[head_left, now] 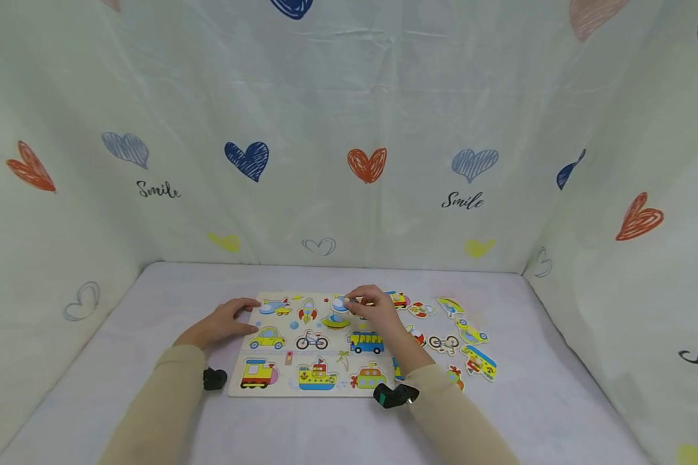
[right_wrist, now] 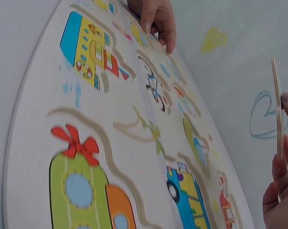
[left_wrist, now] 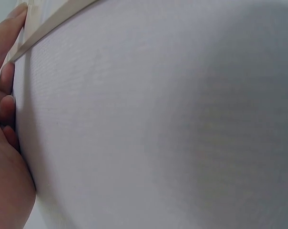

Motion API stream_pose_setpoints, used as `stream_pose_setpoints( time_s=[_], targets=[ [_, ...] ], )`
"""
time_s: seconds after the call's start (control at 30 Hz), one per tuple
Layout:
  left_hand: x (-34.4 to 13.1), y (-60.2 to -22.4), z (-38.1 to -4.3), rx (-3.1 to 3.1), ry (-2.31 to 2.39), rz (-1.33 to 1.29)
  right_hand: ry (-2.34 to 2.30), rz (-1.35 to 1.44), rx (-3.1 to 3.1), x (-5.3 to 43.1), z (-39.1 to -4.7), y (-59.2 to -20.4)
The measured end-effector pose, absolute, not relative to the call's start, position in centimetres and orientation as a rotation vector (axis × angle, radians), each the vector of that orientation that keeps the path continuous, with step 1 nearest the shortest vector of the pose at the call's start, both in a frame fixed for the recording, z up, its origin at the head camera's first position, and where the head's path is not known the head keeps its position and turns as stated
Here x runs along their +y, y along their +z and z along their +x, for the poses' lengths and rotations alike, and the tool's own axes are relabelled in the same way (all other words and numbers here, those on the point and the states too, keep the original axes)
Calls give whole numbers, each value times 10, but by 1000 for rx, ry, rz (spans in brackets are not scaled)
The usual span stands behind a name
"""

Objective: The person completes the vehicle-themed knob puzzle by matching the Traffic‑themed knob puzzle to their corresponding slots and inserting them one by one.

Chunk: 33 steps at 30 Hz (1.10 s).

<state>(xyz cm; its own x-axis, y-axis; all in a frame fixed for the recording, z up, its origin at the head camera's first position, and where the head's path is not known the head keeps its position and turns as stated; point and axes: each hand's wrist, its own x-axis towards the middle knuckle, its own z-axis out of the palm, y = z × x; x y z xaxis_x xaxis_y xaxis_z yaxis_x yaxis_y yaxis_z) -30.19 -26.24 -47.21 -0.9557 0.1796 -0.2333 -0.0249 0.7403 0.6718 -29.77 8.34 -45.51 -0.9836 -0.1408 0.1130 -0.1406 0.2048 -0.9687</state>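
Observation:
My right hand (head_left: 379,312) pinches a flat wooden puzzle piece (right_wrist: 279,114) between thumb and fingers, over the top row of a vehicle puzzle board (head_left: 287,374). In the right wrist view the piece stands edge-on, raised off the board; from the head some blue shows on its face. Close below it lies the flying saucer recess (head_left: 335,321). At the board's upper left edge, my left hand (head_left: 223,321) rests with thumb and index finger spread, fingertips on the board. The left wrist view catches those fingers (left_wrist: 8,112) beside the board's edge.
Loose vehicle pieces lie right of the board, among them a bicycle (head_left: 444,344), a yellow-blue car (head_left: 472,332) and a boat (head_left: 479,363). Some are partly hidden by my right forearm. The white-covered table (head_left: 558,400) is walled by heart-printed cloth (head_left: 302,213).

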Motion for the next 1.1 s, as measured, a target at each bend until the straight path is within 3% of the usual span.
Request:
stream_pose_setpoints(
  time_s=[1.1],
  targets=[
    [-263, -470, -302, 2652, 1048, 81, -1748, -413, 2506, -25, -320, -481]
  ],
)
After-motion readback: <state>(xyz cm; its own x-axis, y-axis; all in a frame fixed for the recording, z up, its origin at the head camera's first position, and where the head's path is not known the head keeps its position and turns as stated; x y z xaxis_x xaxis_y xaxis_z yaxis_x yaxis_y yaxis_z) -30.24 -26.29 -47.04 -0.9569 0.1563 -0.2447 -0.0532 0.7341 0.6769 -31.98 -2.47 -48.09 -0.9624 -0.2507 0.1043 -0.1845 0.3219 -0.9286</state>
